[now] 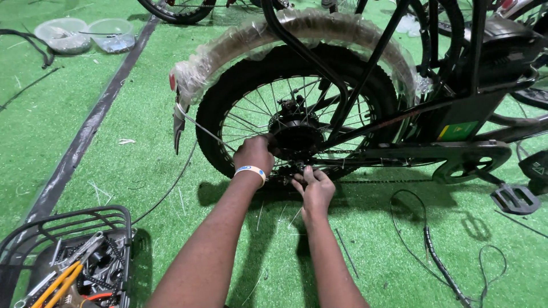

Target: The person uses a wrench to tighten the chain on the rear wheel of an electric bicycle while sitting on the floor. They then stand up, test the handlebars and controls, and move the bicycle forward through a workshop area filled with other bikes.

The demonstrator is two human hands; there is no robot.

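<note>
A black bicycle stands on green artificial turf, its rear wheel (228,97) with a fat knobby tyre and a plastic-wrapped mudguard (297,25) facing me. My left hand (254,154), with a white wristband, presses against the black hub (297,137) at the wheel's centre. My right hand (313,188) is just below the hub, fingers pinching a small part by the axle and chain (377,181). What the fingers grip is hidden by them.
A black wire basket (68,228) with wrenches and yellow-handled tools sits at lower left. Two clear plastic tubs (85,35) lie at upper left. A loose cable with spiral wrap (436,259) trails at right, beside a pedal (515,199). A black strip (80,142) crosses the turf.
</note>
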